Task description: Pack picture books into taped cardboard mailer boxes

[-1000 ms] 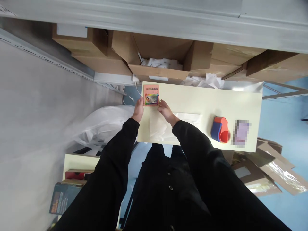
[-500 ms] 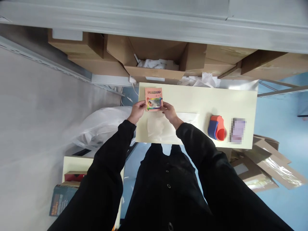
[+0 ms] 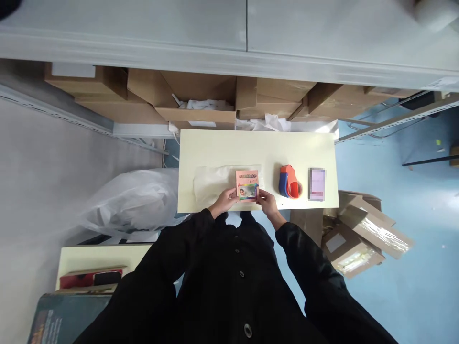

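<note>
A small pink card pack (image 3: 247,184) with a rainbow-framed picture is held between both hands over the near part of a pale yellow table (image 3: 258,148). My left hand (image 3: 224,200) pinches its left lower edge. My right hand (image 3: 267,201) pinches its right lower edge. The pack lies over the right end of a clear plastic bag (image 3: 213,181) that is flat on the table.
An orange and blue tape dispenser (image 3: 289,182) and a small blurred purple item (image 3: 317,184) sit to the right on the table. Open cardboard boxes (image 3: 195,98) stand behind the table. A big white plastic sack (image 3: 129,203) lies left; flattened cartons (image 3: 358,234) lie right.
Both hands have carried the pink pack from the table's far left corner to its near middle, over the clear bag. The head view has shifted, so the table looks smaller and more central.
</note>
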`<control>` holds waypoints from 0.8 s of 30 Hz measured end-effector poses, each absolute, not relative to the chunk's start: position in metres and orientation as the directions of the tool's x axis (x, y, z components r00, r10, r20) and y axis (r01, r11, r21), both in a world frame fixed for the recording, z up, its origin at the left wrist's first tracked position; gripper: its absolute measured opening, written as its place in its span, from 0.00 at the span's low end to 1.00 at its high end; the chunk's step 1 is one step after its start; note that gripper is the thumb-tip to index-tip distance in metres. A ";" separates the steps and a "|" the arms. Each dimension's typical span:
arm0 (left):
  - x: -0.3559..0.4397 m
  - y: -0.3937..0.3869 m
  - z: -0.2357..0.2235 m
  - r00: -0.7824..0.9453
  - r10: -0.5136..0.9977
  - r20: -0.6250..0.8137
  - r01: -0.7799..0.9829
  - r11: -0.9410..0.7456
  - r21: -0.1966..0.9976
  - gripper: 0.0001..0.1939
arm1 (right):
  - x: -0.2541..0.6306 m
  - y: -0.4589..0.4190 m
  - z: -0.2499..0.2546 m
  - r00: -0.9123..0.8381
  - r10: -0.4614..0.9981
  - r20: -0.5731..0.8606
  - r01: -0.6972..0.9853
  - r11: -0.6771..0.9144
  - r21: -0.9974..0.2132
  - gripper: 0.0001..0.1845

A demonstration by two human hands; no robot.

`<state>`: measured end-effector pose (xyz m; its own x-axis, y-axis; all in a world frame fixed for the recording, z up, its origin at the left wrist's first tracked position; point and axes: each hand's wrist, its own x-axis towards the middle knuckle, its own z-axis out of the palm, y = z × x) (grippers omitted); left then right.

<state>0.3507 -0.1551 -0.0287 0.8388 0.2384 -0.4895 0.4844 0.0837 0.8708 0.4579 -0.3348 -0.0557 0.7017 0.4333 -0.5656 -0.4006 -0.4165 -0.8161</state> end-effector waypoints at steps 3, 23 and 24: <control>0.363 -0.174 -0.040 0.840 0.225 -0.494 0.479 0.121 0.869 0.20 | 0.468 -0.349 -0.070 0.717 0.419 -0.557 -0.374 -0.443 -0.815 0.26; 0.355 -0.203 -0.063 0.914 0.242 -0.326 0.406 -0.537 0.739 0.23 | 0.454 -0.369 -0.092 0.881 0.402 -0.248 0.125 -0.705 -0.699 0.37; 0.354 -0.203 -0.062 0.917 0.225 -0.330 0.399 -0.561 0.726 0.23 | 0.452 -0.366 -0.093 0.879 0.388 -0.276 0.089 -0.704 -0.705 0.38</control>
